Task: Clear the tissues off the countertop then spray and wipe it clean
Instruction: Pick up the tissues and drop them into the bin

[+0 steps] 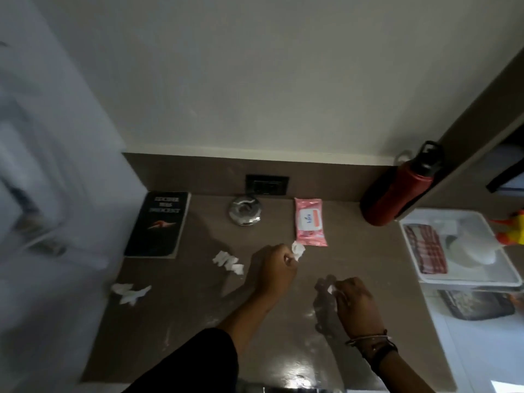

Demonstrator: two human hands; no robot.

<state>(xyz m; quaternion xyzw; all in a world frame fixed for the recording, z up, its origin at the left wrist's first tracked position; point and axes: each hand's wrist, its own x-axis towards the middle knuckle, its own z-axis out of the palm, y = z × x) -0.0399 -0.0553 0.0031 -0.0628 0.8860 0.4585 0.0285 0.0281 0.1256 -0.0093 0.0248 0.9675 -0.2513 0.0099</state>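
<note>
Head view: at ten o'clock on the brown countertop [198, 321] lies a black paperback book [158, 224], close against the pale wall panel on the left. At twelve o'clock a shiny round metal dish [244, 211] sits just below a dark wall socket [267, 185]. At one o'clock lies a pink wet-wipes pack [310, 222], and at two o'clock a red water bottle [399, 191] with a black cap leans in the corner. At three o'clock a white tray [482, 276] holds a red checked cloth [425, 248] and pale items too blurred to name.

The left hand [273, 269] is clenched around a crumpled white tissue [298, 250], which pokes out past the knuckles, just beside the near end of the wipes pack. The right hand [355, 303], with bracelets at the wrist, pinches a small scrap of tissue [330, 289] at its fingertips, low over the counter. A loose tissue wad [228, 261] lies just left of the left hand, at nine o'clock from it. Another tissue cluster [131, 292] lies well apart at the counter's left edge, below the book.

The countertop is glossy, with glare and pale smears near its front edge. Behind it runs a brown backsplash under a white wall.
</note>
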